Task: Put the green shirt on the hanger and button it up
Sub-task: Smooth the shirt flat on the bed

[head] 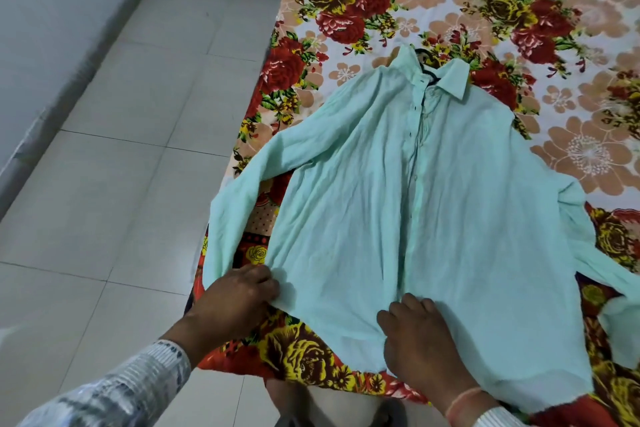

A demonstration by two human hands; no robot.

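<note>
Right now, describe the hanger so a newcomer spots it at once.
A floral bedspread fills the right side, with a pale green shirt spread flat on it. At the shirt's far end, inside the open collar, a thin black hanger peeks out: the only dark curved line, unlike the tiny buttons below.

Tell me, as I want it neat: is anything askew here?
Yes. The shirt is wrinkled, its collar lies lopsided with one side standing up, and the placket gapes at the top, showing the hanger.

text: none legible | labels: none | numbers: none (floral print only, no lettering)
</note>
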